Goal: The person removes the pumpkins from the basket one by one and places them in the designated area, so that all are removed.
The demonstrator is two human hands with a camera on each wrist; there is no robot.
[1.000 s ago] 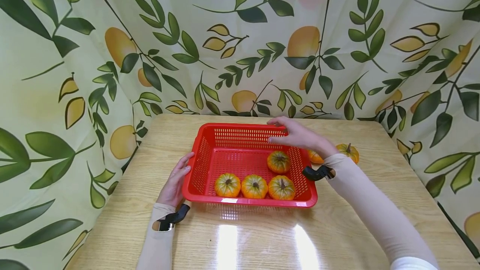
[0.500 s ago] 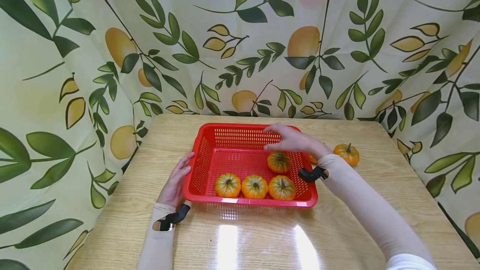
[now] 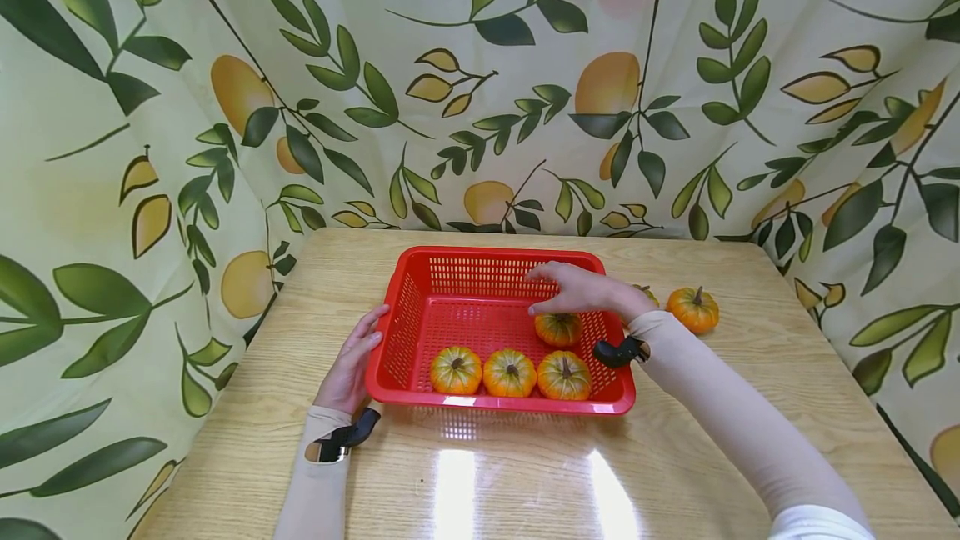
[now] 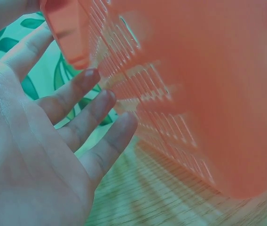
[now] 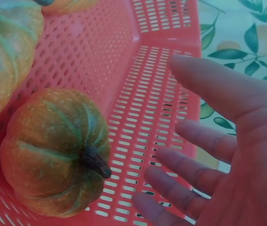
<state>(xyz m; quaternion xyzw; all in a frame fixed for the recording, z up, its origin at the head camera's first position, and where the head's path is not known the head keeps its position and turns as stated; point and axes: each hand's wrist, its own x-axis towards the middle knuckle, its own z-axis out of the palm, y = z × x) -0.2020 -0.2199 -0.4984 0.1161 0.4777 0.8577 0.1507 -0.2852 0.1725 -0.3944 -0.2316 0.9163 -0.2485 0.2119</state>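
A red plastic basket point(image 3: 480, 402) with slotted walls holds several small orange-green pumpkins. Three, including the middle pumpkin point(image 3: 509, 373), line its front side, and a darker pumpkin point(image 3: 558, 329) sits behind them at the right. My right hand point(image 3: 577, 286) hovers over that one, fingers spread and thumb apart, with nothing in its grasp. In the right wrist view the hand point(image 5: 208, 155) is beside the stemmed pumpkin point(image 5: 56, 153). My left hand point(image 3: 348, 369) is at the basket's left end, its fingertips at the rim. The left wrist view shows its fingers point(image 4: 98, 115) extended along the slotted wall.
Outside the basket on the right, a pumpkin point(image 3: 693, 310) stands on the wooden table point(image 3: 405, 473); another pumpkin point(image 3: 647, 294) is mostly hidden behind my right wrist. A leaf-patterned curtain point(image 3: 480, 107) surrounds the table's back and sides.
My right hand has come down and slightly nearer inside the basket, now covering part of the rear pumpkin. The left hand and the basket have stayed put.
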